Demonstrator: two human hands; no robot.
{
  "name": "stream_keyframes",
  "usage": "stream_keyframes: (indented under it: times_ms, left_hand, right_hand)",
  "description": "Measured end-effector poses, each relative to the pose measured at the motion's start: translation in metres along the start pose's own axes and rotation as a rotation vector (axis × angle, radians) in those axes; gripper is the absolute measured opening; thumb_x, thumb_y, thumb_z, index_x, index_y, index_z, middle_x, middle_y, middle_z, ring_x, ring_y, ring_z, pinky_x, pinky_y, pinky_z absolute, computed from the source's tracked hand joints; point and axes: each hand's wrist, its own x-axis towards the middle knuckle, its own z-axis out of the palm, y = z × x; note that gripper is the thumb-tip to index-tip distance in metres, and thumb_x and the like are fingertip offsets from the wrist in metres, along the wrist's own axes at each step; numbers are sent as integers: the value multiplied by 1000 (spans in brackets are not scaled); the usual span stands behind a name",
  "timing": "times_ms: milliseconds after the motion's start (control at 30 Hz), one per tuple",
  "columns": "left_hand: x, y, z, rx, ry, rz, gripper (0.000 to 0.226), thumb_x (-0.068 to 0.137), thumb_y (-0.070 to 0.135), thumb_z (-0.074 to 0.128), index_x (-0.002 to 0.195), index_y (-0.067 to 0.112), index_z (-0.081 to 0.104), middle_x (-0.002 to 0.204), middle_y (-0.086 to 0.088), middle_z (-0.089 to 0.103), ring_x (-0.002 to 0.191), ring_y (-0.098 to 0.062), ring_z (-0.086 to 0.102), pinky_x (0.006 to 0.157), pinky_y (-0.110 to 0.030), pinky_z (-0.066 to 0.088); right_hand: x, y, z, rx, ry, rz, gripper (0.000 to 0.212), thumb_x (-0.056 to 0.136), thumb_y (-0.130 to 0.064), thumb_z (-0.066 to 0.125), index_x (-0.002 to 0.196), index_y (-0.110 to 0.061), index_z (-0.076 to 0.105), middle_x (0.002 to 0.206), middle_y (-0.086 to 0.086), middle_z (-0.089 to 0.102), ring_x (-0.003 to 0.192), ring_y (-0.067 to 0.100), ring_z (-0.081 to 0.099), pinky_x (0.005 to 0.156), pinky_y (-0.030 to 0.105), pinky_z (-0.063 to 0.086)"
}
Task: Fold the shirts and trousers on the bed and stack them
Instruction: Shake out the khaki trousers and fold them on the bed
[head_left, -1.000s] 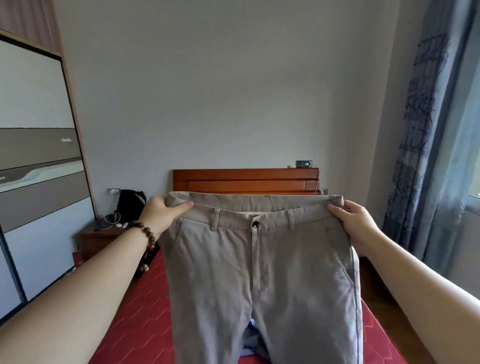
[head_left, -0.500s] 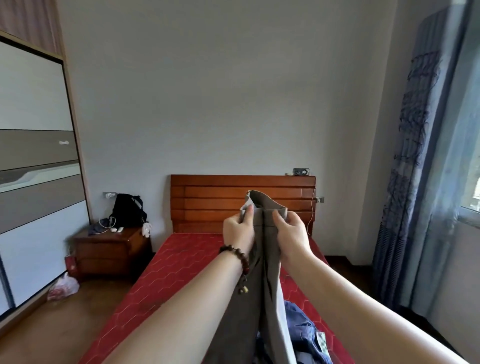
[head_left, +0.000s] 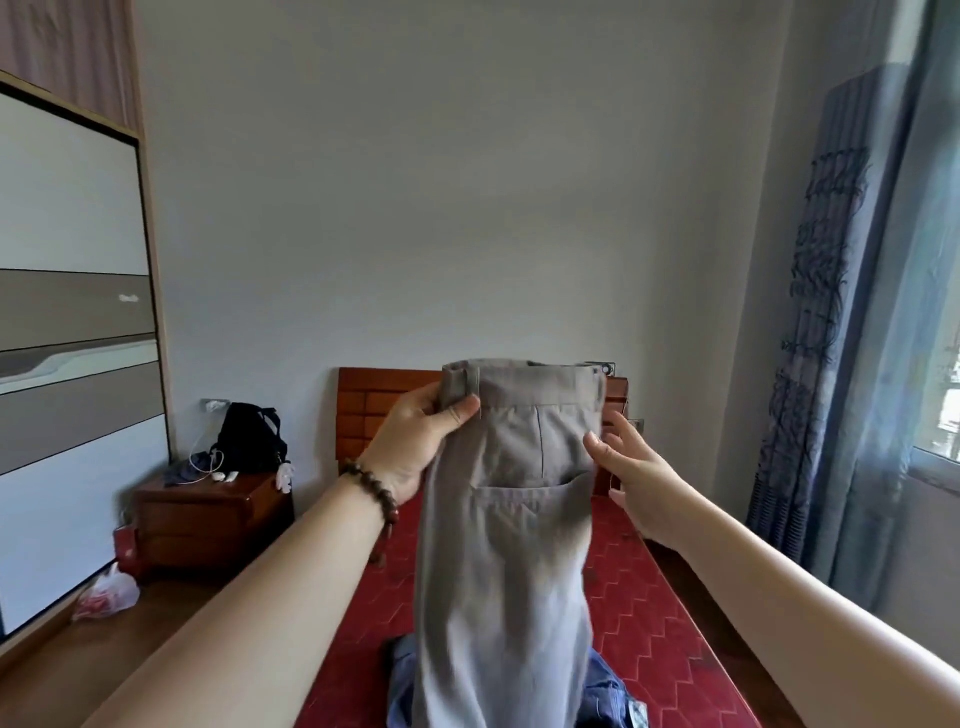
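Observation:
Grey-beige trousers hang in the air above the bed, doubled lengthwise, a back pocket facing me. My left hand, with a bead bracelet at the wrist, pinches the waistband at its left corner between thumb and fingers. My right hand is at the trousers' right edge with fingers spread and straight; the thumb tip touches the cloth. Blue clothing lies on the red bedspread below the hanging trousers, partly hidden by them.
A wooden headboard stands against the far wall. To the left a bedside cabinet carries a black bag and cables, with a plastic bag on the floor. A wardrobe fills the left wall; blue curtains hang on the right.
The trousers went from spread wide by both hands to doubled lengthwise. My hands came together, then my right hand let go and moved right, while the left keeps the waistband.

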Motion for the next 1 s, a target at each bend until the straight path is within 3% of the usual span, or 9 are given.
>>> stream_keyframes:
  times_ms: [133, 233, 333, 367, 400, 533, 633, 700, 1000]
  left_hand:
    - [10, 25, -7, 13, -27, 46, 15, 74, 25, 70, 84, 17, 78, 90, -7, 75, 85, -20, 71, 70, -27, 57]
    - [8, 27, -26, 86, 109, 84, 21, 73, 33, 72, 88, 19, 77, 96, -8, 75, 93, -22, 70, 76, -31, 57]
    - [-7, 11, -59, 227, 92, -76, 58, 61, 59, 78, 110, 31, 65, 113, 3, 68, 106, -11, 63, 102, -33, 42]
    - [-15, 3, -63, 247, 33, -173, 70, 52, 64, 81, 112, 33, 61, 112, 7, 68, 105, -9, 63, 85, -26, 35]
    - [-20, -6, -64, 224, -18, -232, 75, 43, 64, 86, 107, 31, 64, 109, 6, 71, 104, -12, 65, 86, -35, 50]
    - [-24, -17, -56, 177, 82, -149, 64, 42, 61, 89, 92, 23, 77, 101, 0, 75, 97, -16, 70, 86, -36, 54]
    - [-28, -9, -47, 178, 171, -83, 56, 43, 64, 86, 86, 30, 77, 94, 0, 76, 93, -17, 71, 83, -37, 54]
    - [-35, -2, -44, 200, 180, -58, 54, 43, 62, 87, 84, 28, 77, 93, -2, 75, 93, -20, 71, 84, -39, 55]
    - [-69, 78, -31, 48, 99, -49, 41, 61, 18, 79, 100, 8, 71, 101, -9, 74, 95, -21, 70, 85, -33, 57]
  right_hand:
    - [-1, -11, 8, 158, -175, 74, 62, 68, -29, 78, 122, -3, 60, 115, 18, 67, 100, 29, 68, 91, 42, 54]
    - [-3, -20, 20, 180, -23, -37, 49, 67, -15, 79, 111, 3, 65, 112, 26, 66, 104, 40, 64, 96, 54, 49]
    - [-7, -32, 37, 200, 92, -145, 46, 68, -11, 80, 109, 4, 65, 108, 23, 69, 104, 40, 64, 95, 51, 50]
    - [-8, -35, 43, 174, 124, -175, 42, 70, -11, 80, 107, 3, 67, 106, 20, 70, 101, 36, 67, 92, 47, 53]
    - [-8, -38, 47, 143, 145, -203, 38, 70, -11, 80, 105, 1, 68, 103, 17, 72, 97, 31, 69, 88, 42, 55]
    - [-19, -39, 32, 125, 50, -289, 43, 73, -25, 73, 112, -8, 65, 100, 10, 74, 89, 20, 71, 71, 30, 58]
    - [-43, -12, 15, 60, -130, -92, 46, 76, -18, 65, 119, -5, 58, 104, 11, 73, 93, 22, 70, 76, 31, 58]
    - [-54, -3, 16, -60, -62, -56, 54, 65, -17, 76, 113, 4, 62, 98, 15, 73, 88, 26, 71, 73, 31, 59]
    - [-100, -21, 31, 42, -18, -268, 35, 60, -26, 86, 90, -13, 74, 102, 18, 72, 103, 40, 65, 95, 56, 49]
